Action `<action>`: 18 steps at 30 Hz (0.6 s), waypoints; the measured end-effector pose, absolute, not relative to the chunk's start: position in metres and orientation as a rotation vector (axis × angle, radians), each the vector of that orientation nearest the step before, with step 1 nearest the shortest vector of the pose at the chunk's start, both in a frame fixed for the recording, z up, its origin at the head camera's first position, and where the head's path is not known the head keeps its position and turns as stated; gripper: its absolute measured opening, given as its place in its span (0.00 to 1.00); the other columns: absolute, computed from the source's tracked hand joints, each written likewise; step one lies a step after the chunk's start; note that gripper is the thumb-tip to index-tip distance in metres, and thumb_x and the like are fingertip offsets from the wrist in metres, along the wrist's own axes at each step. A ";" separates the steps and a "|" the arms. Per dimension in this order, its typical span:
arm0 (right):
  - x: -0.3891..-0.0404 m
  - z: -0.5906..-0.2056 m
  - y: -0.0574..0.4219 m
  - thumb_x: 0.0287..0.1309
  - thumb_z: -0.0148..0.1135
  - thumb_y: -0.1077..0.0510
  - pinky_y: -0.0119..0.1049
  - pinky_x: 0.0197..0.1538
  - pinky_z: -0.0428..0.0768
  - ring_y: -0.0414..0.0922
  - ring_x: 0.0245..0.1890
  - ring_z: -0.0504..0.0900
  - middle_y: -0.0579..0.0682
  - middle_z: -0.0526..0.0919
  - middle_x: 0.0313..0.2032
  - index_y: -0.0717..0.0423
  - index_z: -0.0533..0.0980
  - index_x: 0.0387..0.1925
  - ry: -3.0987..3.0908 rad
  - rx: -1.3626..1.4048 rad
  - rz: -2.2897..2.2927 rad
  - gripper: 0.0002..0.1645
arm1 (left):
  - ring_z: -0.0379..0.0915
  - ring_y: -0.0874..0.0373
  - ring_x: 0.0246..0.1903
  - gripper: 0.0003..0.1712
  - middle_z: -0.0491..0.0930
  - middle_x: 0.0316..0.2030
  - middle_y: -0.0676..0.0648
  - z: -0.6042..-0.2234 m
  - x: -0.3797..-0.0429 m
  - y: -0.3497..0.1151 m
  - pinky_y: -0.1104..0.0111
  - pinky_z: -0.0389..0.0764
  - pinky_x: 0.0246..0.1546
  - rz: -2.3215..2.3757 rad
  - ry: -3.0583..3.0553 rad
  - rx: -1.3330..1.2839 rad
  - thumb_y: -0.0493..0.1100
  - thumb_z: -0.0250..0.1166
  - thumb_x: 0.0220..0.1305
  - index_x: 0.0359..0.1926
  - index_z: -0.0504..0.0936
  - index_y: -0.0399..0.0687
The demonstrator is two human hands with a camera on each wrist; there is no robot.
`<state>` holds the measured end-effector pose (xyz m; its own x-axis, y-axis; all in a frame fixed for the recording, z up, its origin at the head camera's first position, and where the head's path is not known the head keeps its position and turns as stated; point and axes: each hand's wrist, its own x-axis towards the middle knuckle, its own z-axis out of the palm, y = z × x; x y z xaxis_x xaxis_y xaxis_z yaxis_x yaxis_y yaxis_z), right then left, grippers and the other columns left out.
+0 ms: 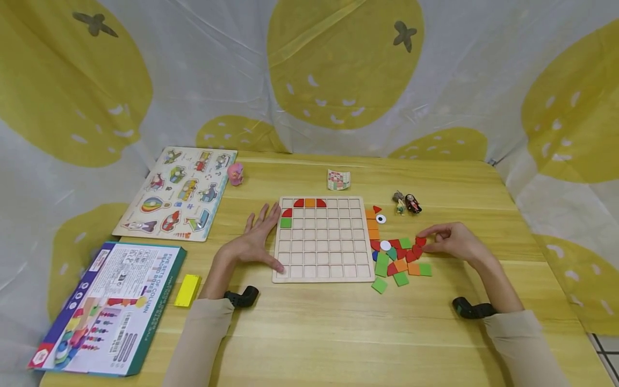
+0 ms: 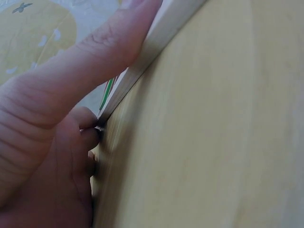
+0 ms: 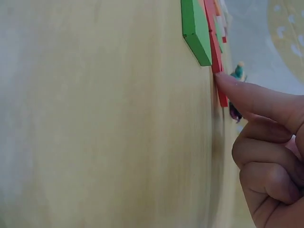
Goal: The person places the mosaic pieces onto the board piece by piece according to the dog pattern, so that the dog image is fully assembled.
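Note:
A square wooden grid board [image 1: 319, 279] lies on the table. Near its top left are red quarter-circle pieces [image 1: 299, 203], an orange square [image 1: 310, 202] and a green square [image 1: 286, 222]. My left hand [image 1: 253, 239] rests along the board's left edge with spread fingers, its thumb on the near corner; the left wrist view shows the thumb [image 2: 99, 61] against the rim. Right of the board lies a loose pile of coloured pieces [image 1: 400, 265]. At its right end, my right hand [image 1: 454, 240] pinches a red quarter-circle piece [image 1: 421, 242] between thumb and forefinger, the other fingers curled.
A picture puzzle board [image 1: 162, 193], a printed box [image 1: 111, 306] and a yellow block [image 1: 187, 290] lie at left. A pink figurine [image 1: 235, 173], a small card [image 1: 338, 180] and small figures [image 1: 412, 203] stand farther back. Orange pieces [image 1: 373, 226] line the board's right edge.

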<state>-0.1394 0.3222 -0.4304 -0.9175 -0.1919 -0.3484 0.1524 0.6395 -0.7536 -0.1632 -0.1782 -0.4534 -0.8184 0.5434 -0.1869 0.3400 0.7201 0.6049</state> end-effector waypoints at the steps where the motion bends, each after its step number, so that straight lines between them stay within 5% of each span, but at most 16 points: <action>1: -0.141 -0.431 0.322 0.49 0.73 0.52 0.32 0.20 0.58 0.36 0.17 0.57 0.41 0.61 0.15 0.59 0.81 0.49 2.464 -0.037 -1.183 0.26 | 0.15 0.43 0.75 0.86 0.25 0.77 0.44 -0.454 -0.163 -0.178 0.43 0.21 0.72 0.802 2.576 0.687 0.64 0.81 0.28 0.76 0.31 0.44; 18: -0.148 -0.424 0.303 0.51 0.72 0.47 0.34 0.22 0.60 0.37 0.19 0.57 0.43 0.61 0.18 0.53 0.83 0.44 2.522 -0.125 -1.113 0.21 | 0.14 0.45 0.75 0.86 0.25 0.77 0.45 -0.452 -0.163 -0.178 0.45 0.21 0.73 0.810 2.566 0.673 0.64 0.81 0.27 0.76 0.31 0.44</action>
